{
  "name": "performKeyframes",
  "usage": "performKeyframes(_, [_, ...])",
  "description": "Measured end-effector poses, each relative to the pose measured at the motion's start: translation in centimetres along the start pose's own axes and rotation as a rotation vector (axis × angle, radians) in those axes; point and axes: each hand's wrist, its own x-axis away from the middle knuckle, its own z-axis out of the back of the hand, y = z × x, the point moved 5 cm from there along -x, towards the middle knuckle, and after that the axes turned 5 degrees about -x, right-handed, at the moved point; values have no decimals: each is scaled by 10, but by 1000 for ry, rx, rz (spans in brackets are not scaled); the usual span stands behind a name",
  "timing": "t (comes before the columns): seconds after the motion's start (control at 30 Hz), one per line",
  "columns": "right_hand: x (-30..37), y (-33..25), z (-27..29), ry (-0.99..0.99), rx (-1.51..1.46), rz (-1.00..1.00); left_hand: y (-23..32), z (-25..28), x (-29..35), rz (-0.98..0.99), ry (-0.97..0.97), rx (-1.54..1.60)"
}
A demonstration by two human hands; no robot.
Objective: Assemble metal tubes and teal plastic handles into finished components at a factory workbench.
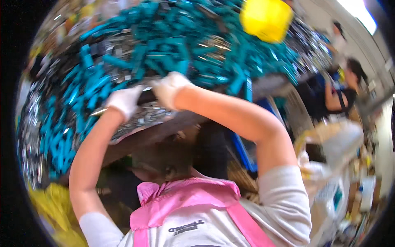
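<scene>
Both my hands wear white gloves and are close together over the near edge of a heaped worktable. My left hand point(125, 101) is closed; a thin, pale, pointed metal piece point(98, 112) sticks out beside its wrist. Just to the right, my right hand point(168, 88) is curled into a fist, knuckles up. A dark piece point(146, 97) shows between the two hands, too blurred to name. Around them lies a pile of teal plastic pieces point(160, 53), with small shiny metal bits point(146, 117) mixed in below the hands.
A yellow container point(265, 19) stands on the pile at the far right. Blue-edged crates and a cardboard box point(297, 109) are under the table's right side. Two people point(347, 88) work farther right. Pale sacks point(333, 142) stand at right, a yellow bag point(55, 210) at lower left.
</scene>
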Motion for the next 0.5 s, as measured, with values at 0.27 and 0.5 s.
performKeyframes(0.27, [4,-6,36,401,253,226,-7,2,-16,-141,30,556])
performKeyframes(0.5, [4,4,17,479,233,260,-17,-3,-22,-163,-62,297])
